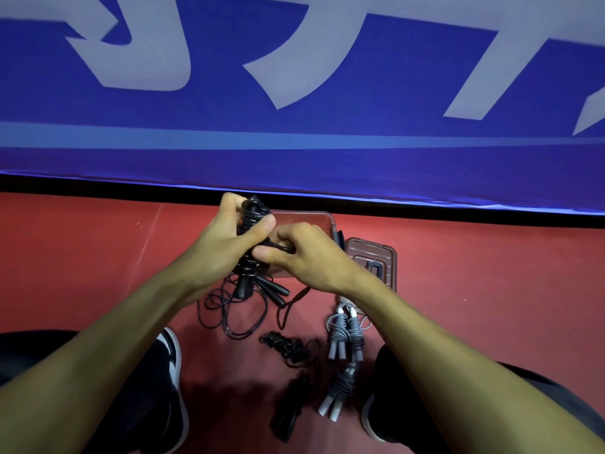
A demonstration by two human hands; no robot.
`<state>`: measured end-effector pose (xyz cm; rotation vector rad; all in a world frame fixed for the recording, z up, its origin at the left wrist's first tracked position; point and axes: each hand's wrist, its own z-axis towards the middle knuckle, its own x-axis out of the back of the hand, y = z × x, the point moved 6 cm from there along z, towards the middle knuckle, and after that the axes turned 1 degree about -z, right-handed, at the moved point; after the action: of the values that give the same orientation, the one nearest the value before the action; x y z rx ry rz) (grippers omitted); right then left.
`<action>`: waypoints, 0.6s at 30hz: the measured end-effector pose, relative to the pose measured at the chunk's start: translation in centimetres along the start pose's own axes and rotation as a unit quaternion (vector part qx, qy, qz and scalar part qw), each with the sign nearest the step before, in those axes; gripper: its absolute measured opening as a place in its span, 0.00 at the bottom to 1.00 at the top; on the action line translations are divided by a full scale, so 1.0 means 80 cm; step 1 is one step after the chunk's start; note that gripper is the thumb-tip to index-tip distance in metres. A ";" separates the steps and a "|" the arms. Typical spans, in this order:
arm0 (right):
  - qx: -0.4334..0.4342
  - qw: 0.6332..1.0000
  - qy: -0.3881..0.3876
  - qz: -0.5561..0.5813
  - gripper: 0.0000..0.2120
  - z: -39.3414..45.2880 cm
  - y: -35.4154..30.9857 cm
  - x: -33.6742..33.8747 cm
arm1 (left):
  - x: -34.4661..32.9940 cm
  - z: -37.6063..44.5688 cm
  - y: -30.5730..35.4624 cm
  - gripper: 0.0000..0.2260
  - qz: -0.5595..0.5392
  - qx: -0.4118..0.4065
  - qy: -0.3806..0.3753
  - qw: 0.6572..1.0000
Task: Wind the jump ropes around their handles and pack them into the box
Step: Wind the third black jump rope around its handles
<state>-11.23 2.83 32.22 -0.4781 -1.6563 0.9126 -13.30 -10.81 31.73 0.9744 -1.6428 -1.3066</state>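
Red floor runs up to a blue banner wall, and I am crouched over it with both hands raised above the clear box. My left hand has its grip curled round the black rope bundle, whose long axis stands nearly upright, top tipped away from me. My right hand sits just to the right of that grip and a little lower, fingers pinching what looks like the rope's loose tail. The box lies directly beyond and below both grips, its lid to the right. Grey wound ropes and a loose black rope lie nearer me on the floor.
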 end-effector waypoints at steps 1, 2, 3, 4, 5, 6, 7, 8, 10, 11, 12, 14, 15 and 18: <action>0.000 1.000 -0.001 0.001 0.19 0.000 0.001 0.002 | -0.003 -0.001 -0.004 0.23 -0.038 0.022 -0.022 0.999; -0.002 1.000 -0.004 0.002 0.18 0.001 0.003 0.003 | -0.008 -0.003 -0.005 0.22 -0.084 0.041 -0.045 0.995; -0.005 1.000 -0.003 0.003 0.16 0.001 0.006 0.005 | -0.011 -0.005 -0.003 0.21 -0.124 0.054 -0.060 0.989; -0.009 1.000 0.002 0.006 0.14 0.001 0.007 0.007 | -0.012 -0.006 -0.002 0.20 -0.149 0.060 -0.068 0.985; -0.016 1.000 0.006 0.013 0.12 0.001 0.009 0.009 | -0.012 -0.007 0.000 0.19 -0.156 0.060 -0.075 0.983; -0.026 0.999 0.009 0.024 0.10 0.001 0.010 0.010 | -0.011 -0.006 0.002 0.19 -0.150 0.055 -0.084 0.984; -0.036 0.999 0.012 0.035 0.11 -0.001 0.012 0.011 | -0.011 -0.006 0.005 0.18 -0.136 0.046 -0.094 0.985; -0.044 0.998 0.016 0.042 0.12 -0.002 0.013 0.013 | -0.010 -0.005 0.007 0.16 -0.117 0.034 -0.098 0.988; -0.053 0.998 0.032 0.021 0.17 -0.005 0.013 0.015 | -0.005 -0.003 0.012 0.12 -0.067 -0.001 -0.084 0.994; -0.050 0.998 0.038 -0.002 0.18 -0.004 0.012 0.015 | -0.001 -0.001 0.014 0.12 -0.037 -0.019 -0.068 0.997; -0.043 0.998 0.038 -0.023 0.19 -0.003 0.010 0.014 | 0.001 -0.001 0.014 0.12 -0.011 -0.033 -0.051 0.998; -0.024 0.999 0.025 -0.025 0.17 -0.002 0.004 0.010 | 0.006 0.000 0.014 0.11 0.011 -0.045 -0.016 0.999; -0.014 1.000 0.018 -0.020 0.16 -0.001 0.001 0.008 | 0.006 0.000 0.014 0.10 0.010 -0.049 -0.003 0.999; 0.007 1.000 0.013 -0.008 0.18 0.000 -0.008 0.003 | 0.002 -0.001 0.013 0.16 0.008 -0.056 0.021 0.998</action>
<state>-11.19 2.64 32.84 -0.4661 -1.6262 0.9021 -13.39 -10.81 32.79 0.9144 -1.5261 -1.3433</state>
